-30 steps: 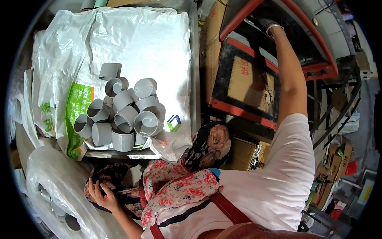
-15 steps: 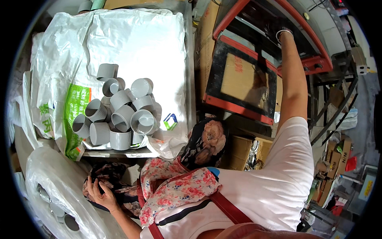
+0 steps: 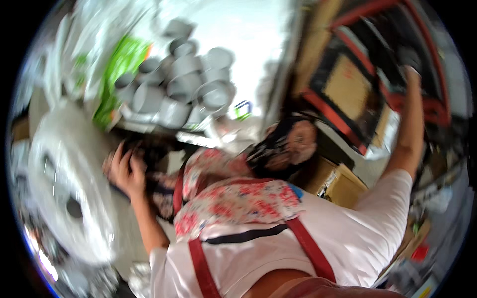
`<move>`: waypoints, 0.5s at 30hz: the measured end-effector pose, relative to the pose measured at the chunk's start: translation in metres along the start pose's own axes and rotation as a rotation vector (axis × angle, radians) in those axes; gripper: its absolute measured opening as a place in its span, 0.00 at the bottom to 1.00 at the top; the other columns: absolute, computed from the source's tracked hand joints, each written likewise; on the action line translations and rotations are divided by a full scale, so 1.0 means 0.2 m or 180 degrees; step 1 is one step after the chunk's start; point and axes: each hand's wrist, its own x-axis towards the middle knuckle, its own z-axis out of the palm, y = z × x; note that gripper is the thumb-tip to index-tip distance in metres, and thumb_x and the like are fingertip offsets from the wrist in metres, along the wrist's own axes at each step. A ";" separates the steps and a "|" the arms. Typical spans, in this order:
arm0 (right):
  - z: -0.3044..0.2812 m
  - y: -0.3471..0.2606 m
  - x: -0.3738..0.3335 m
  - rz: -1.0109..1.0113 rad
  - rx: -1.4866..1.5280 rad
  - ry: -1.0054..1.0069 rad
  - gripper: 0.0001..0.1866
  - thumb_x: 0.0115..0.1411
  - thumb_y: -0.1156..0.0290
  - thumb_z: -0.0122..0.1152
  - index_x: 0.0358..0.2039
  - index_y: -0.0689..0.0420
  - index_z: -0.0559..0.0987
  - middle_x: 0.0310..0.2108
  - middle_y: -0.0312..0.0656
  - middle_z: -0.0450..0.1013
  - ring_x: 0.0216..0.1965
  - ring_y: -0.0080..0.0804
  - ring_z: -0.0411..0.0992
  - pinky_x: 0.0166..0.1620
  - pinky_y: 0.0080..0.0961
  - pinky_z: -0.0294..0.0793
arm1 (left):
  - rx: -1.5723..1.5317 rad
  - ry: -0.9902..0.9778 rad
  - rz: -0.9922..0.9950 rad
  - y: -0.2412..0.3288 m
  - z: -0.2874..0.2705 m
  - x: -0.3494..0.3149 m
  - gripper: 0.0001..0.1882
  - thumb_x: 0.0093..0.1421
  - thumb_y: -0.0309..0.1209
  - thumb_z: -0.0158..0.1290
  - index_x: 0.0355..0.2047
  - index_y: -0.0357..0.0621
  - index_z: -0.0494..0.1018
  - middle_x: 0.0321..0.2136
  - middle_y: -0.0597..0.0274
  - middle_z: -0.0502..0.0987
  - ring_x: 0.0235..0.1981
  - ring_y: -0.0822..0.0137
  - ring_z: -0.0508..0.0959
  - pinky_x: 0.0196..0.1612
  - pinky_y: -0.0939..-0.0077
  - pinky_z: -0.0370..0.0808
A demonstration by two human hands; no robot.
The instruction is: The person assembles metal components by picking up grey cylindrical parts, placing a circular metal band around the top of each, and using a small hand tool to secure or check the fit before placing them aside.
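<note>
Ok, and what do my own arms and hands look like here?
Your forearms are bare below short white sleeves. The left hand shows no glove. The right hand is too blurred and shadowed to tell whether it is gloved; a pale wristband sits just below it.

Red-framed cabinet — dark interior, door open

Upper right, blurred; door red-edged with dark border, standing out from the opening — tan panel with red marks at its centre, whether on or behind it unclear.
</note>
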 end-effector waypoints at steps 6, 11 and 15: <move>0.11 -0.12 0.25 -0.0488 0.0869 0.1480 0.24 0.59 0.57 0.37 0.54 0.52 0.63 0.55 0.49 0.56 0.56 0.45 0.54 0.55 0.34 0.55 | -0.0201 0.0094 -0.0280 -0.05 0.03 -0.02 0.06 0.48 0.22 0.51 0.28 0.36 0.74 0.41 0.53 0.73 0.43 0.58 0.70 0.50 0.68 0.62; -0.29 -0.48 0.09 -0.0360 0.0463 0.0767 0.22 0.55 0.70 0.41 0.52 0.52 0.65 0.54 0.51 0.58 0.56 0.43 0.56 0.57 0.35 0.56 | 0.0058 0.0056 -0.0071 -0.05 -0.02 -0.08 0.06 0.51 0.24 0.49 0.29 0.36 0.74 0.42 0.53 0.72 0.46 0.56 0.69 0.54 0.64 0.58; -0.17 -0.38 0.18 -0.0015 0.0901 0.0690 0.20 0.57 0.60 0.40 0.39 0.60 0.74 0.40 0.55 0.69 0.44 0.49 0.67 0.47 0.38 0.65 | -0.0194 0.0091 -0.0359 -0.05 0.06 -0.12 0.06 0.51 0.22 0.50 0.30 0.34 0.73 0.42 0.51 0.72 0.45 0.54 0.69 0.52 0.64 0.61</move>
